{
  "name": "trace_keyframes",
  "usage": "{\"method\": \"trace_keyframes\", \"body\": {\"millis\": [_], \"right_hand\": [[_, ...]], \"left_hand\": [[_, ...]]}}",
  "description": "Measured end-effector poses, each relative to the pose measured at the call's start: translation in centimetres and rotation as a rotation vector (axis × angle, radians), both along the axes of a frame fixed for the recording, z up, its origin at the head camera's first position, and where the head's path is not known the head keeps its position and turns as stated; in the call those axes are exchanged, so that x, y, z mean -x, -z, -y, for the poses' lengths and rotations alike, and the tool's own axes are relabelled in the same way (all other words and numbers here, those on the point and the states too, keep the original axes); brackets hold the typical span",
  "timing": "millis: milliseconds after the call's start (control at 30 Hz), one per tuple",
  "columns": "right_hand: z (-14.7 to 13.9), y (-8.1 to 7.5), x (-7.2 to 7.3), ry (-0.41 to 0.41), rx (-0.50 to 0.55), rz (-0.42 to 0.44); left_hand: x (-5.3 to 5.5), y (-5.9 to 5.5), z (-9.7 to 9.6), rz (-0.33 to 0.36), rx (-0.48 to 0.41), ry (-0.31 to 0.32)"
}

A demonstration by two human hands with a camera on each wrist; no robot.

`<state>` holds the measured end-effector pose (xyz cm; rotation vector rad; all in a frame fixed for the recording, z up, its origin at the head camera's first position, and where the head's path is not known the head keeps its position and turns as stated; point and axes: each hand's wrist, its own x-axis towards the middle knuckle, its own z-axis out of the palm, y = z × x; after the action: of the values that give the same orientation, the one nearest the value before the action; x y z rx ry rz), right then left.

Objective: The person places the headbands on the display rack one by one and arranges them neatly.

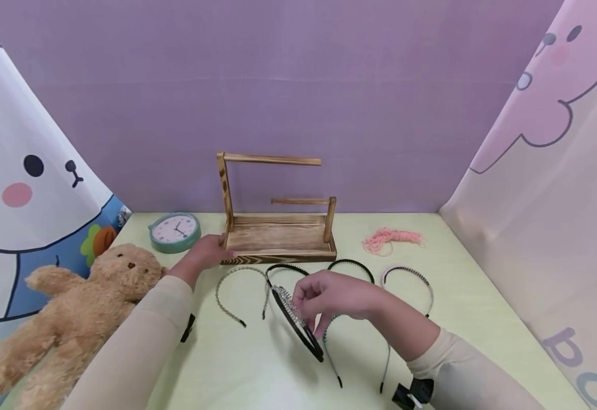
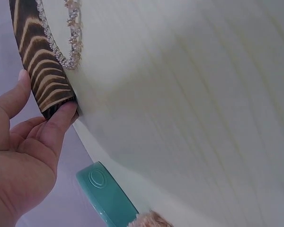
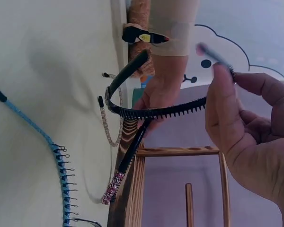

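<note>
My right hand point(image 1: 336, 296) pinches a black toothed headband point(image 3: 170, 111) and holds it tilted over the table; in the head view, glittering stones show along its side. My left hand point(image 1: 203, 253) grips the front left corner of a wooden rack point(image 1: 280, 259), thumb on one side and fingers around the end in the left wrist view. Just in front of the rack lies a beaded pale-gold headband point(image 1: 225, 283). Partly hidden behind my right hand are another black headband point(image 1: 351, 262) and a blue one point(image 3: 33, 124). To their right is a pale headband point(image 1: 429, 296).
A round teal clock point(image 1: 175, 232) lies left of the rack, near my left hand. The teddy bear point(image 1: 90, 302) leans along the left side by my forearm. Pink string point(image 1: 392, 239) lies at the back right. Printed curtains point(image 1: 534, 199) bound both sides.
</note>
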<state>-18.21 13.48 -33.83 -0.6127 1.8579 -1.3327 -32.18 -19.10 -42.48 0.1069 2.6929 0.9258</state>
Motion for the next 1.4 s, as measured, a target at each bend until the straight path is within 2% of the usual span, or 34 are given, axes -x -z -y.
{"method": "trace_keyframes", "body": {"millis": [200,300,433,533,767,867,967,1067,1233,1400], "right_hand": [[-0.6,0.0,0.6,-0.021,0.064,0.110],[-0.7,0.0,1.2,-0.016,0.110,0.085],[-0.7,0.2,2.6,0.010,0.180,-0.065],[-0.4,0.5,4.1,0.054,0.179,-0.210],[1.4,1.6,7.6,0.157,0.049,-0.582],[2.5,2.2,9.0,0.224,-0.039,-0.702],[3.5,3.0,10.3,0.284,-0.108,-0.757],[4.0,3.8,11.4,0.331,-0.141,-0.766],[3.9,5.0,12.9,0.412,-0.174,-0.760],[2.8,6.1,14.2,0.482,-0.163,-0.779]], "left_hand": [[0.0,-0.3,0.2,-0.006,0.008,0.004],[-0.1,-0.3,0.4,0.005,0.002,-0.002],[-0.1,-0.2,0.5,0.012,-0.002,-0.010],[-0.2,-0.3,0.5,0.011,0.004,-0.011],[-0.3,-0.4,0.3,0.004,0.008,-0.004],[-0.2,-0.4,0.2,-0.010,0.015,0.007],[0.1,-0.2,0.1,-0.016,0.026,0.010],[0.3,0.0,-0.1,-0.013,0.035,0.012],[0.3,0.0,-0.3,-0.006,0.033,-0.008],[0.1,-0.1,-0.1,0.010,0.021,-0.023]]}}
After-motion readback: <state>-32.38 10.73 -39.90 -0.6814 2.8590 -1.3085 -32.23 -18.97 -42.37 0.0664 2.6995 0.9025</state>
